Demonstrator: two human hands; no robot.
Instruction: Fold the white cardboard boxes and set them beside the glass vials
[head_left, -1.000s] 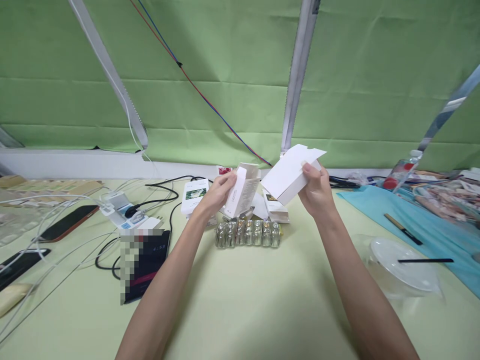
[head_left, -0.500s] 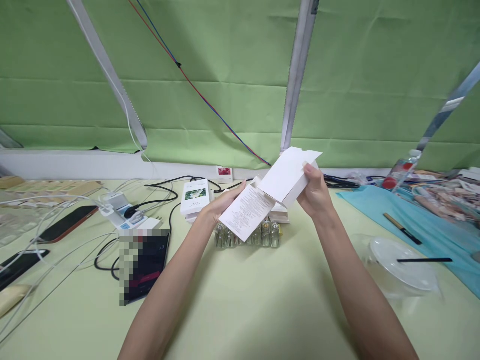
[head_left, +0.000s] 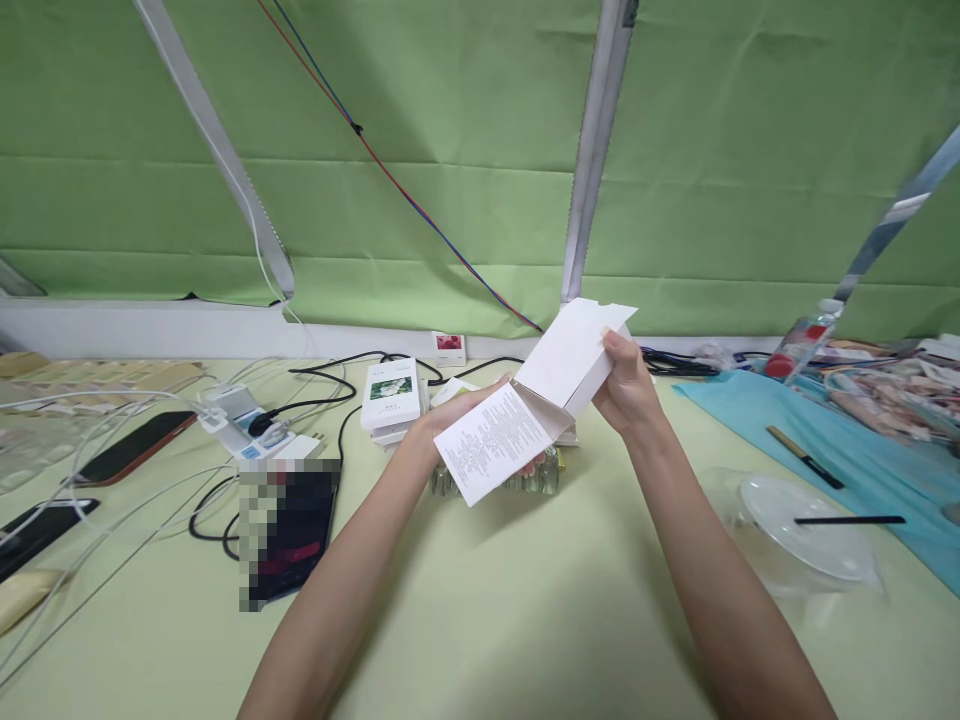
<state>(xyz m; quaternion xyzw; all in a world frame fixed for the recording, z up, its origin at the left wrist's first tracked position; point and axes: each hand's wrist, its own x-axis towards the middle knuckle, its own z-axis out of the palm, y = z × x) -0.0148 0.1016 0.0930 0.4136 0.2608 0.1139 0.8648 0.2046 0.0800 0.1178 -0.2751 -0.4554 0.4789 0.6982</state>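
Above the table, a white cardboard box is held up at a tilt. My right hand is closed round its right side, thumb on the upper face. At the box's lower left end is a white panel with small printed text, angled against the box. My left hand grips that end from behind, its fingers mostly hidden. Below the panel, a row of small clear glass bottles stands on the table, partly covered.
A stack of white boxes with a green picture stands left of my hands. Further left are a dark tablet, phones and cables round a power strip. On the right are a white lid, a cutter and a blue cloth.
The printed panel has swung slightly down and left, covering more of the bottles. The white box has shifted a little left with my right hand.
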